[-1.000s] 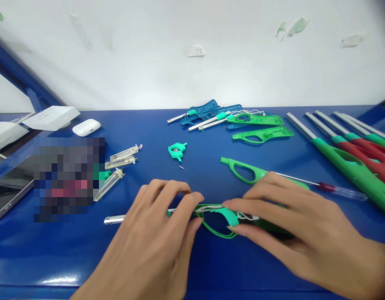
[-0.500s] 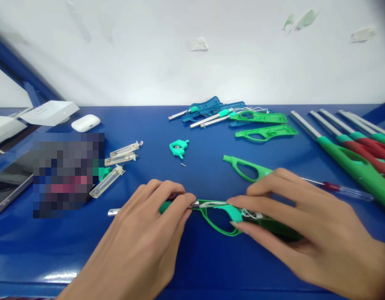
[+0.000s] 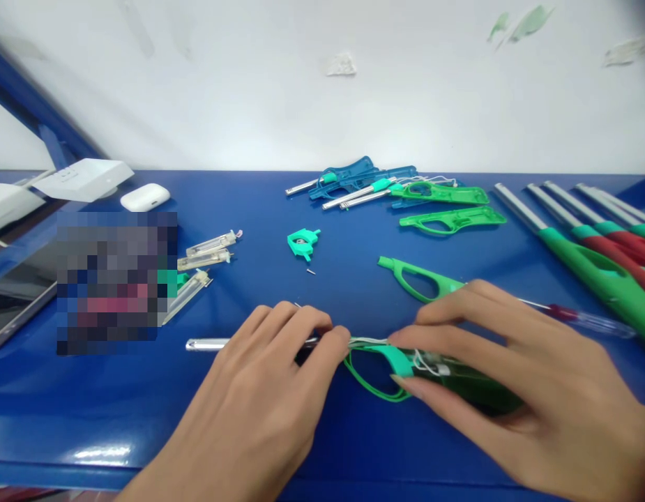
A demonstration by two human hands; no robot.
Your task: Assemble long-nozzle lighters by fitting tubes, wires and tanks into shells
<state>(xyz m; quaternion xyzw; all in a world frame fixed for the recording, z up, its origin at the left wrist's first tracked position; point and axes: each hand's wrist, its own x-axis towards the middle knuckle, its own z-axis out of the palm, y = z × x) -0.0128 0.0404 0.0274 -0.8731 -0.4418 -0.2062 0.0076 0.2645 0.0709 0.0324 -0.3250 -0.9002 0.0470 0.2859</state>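
A green lighter half-shell (image 3: 377,394) lies between my two hands, with a teal trigger (image 3: 399,359) and white wires (image 3: 422,364) in it. My left hand (image 3: 270,376) has its fingers closed around the shell's narrow front, where the metal tube (image 3: 204,344) joins. The tube sticks out to the left; its inner end is hidden by my fingers. With thumb and fingertips at the trigger and wire, my right hand (image 3: 489,369) grips the handle part of the same lighter. Just beyond my right hand is another green half-shell (image 3: 427,280), partly covered by it.
Clear fuel tanks (image 3: 210,244) and a pixelated dark area (image 3: 113,279) lie left, near a white case (image 3: 144,198). A teal piece (image 3: 303,244) and a small pin (image 3: 311,271) sit mid-table. Blue shells (image 3: 348,174), whole lighters (image 3: 588,279) and a screwdriver (image 3: 563,313) lie beyond and right.
My left hand has slid right along the lighter, and more of the metal tube now shows on its left. The right hand keeps its grip; the view has shifted slightly.
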